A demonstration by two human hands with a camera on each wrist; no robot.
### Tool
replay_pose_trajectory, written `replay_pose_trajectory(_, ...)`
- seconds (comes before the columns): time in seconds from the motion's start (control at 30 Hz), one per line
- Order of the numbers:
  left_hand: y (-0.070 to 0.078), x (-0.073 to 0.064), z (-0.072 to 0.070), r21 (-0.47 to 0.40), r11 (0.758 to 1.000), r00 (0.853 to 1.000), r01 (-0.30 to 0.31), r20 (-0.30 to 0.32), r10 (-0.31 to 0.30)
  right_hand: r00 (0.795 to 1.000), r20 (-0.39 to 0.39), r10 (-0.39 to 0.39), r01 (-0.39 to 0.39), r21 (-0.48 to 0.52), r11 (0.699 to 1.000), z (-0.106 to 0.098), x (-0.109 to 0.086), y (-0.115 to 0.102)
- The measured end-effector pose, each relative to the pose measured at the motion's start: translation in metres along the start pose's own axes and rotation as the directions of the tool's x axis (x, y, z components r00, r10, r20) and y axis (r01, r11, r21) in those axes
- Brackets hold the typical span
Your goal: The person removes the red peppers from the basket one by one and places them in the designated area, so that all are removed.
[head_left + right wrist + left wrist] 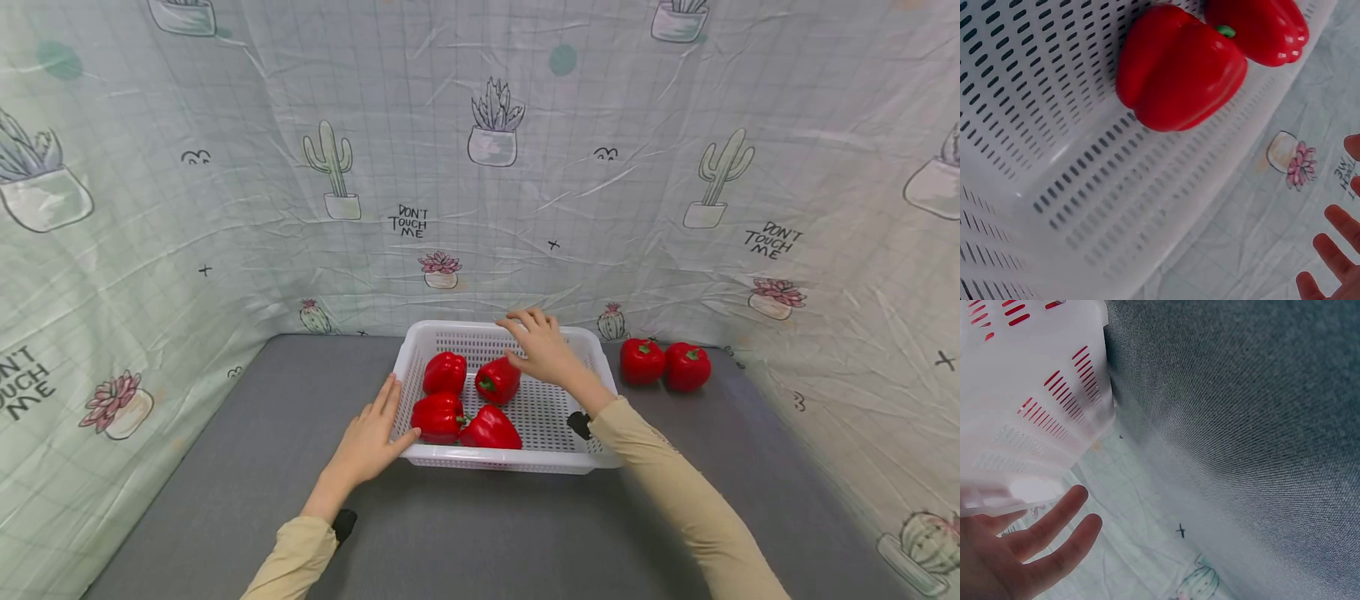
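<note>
A white plastic basket (pixel 517 460) with slotted walls stands on the grey table, holding several red bell peppers. My left hand (pixel 369 437) rests on the basket's left rim, fingers straight along the outside and thumb over the edge. In the left wrist view, the left hand (pixel 1035 550) touches the rim from outside. Above the back of the basket hovers my right hand (pixel 546 348), fingers spread and holding nothing. Just below it lies one bell pepper (pixel 498 381). The right wrist view shows that bell pepper (pixel 1179 69) apart from the right hand's fingertips (pixel 1334 253).
Two more red bell peppers, one (pixel 642 361) beside the other (pixel 687 367), sit on the table right of the basket. A patterned cloth (pixel 495 208) hangs behind and along both sides of the grey table (pixel 480 533).
</note>
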State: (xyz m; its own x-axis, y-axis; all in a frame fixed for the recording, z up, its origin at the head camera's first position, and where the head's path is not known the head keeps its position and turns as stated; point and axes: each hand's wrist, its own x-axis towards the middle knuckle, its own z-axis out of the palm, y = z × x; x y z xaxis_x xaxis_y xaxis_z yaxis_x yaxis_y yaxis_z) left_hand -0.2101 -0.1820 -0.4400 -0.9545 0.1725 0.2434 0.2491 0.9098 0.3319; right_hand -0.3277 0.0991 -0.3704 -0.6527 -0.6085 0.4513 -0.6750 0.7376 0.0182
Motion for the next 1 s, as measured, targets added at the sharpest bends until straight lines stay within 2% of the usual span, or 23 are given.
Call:
replay_pose_trajectory(0.17,0.001,0.000,0.001,0.000,1.000,1.000,-0.002,-0.003,0.002,0.997,0.074,0.034,-0.031,-0.035,0.999,0.017,0.001,-0.001)
replay_pose_trajectory(0.37,0.002,0.000,0.001,-0.005,1.000,1.000,0.004,0.003,-0.004,0.983,0.179,0.046,-0.031,-0.087,0.996,0.032,0.002,-0.002)
replay_pose_trajectory(0.53,0.001,0.000,0.000,-0.006,1.000,1.000,0.005,-0.001,-0.005,0.967,0.254,-0.007,0.027,-0.076,0.997,0.037,0.004,0.000)
replay_pose_trajectory(0.73,0.001,0.000,-0.002,-0.002,1.000,1.000,0.000,-0.014,0.000,0.930,0.364,-0.053,0.097,-0.103,0.990,0.043,0.004,0.000)
replay_pose_trajectory(1.0,0.003,-0.001,0.000,-0.005,1.000,1.000,-0.006,-0.017,0.006,0.903,0.418,-0.105,0.165,-0.112,0.980,0.057,-0.002,-0.002)
